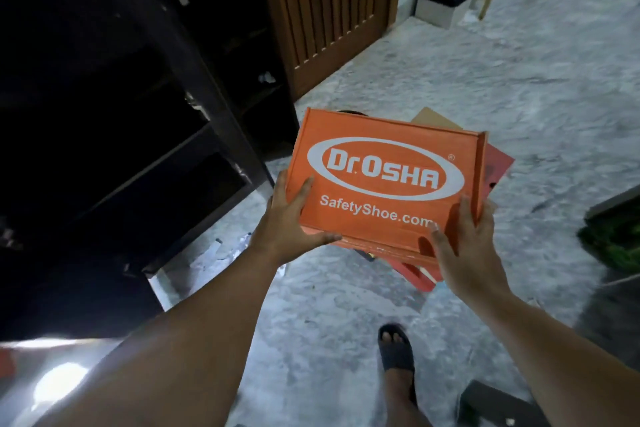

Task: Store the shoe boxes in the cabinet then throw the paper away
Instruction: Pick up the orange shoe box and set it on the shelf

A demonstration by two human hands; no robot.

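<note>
Marble floor (450, 87); dark open cabinet (145, 135) to the left of your grip. Orange box (384, 180) held in the air between your hands: left hand (294, 222) and right hand (464, 243) each clasp a near corner. Red boxes (498, 163) lie beneath it.

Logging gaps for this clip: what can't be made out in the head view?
- Cabinet shelves: too dark to tell what they hold.
- Boxes under the orange shoe box: mostly covered by it, so their number is unclear.
- Left hand and right hand: fingers beneath the box are hidden.
- Pale scraps on the floor by the cabinet: blurred, possibly paper.
- Dark object at bottom edge: cut off.
</note>
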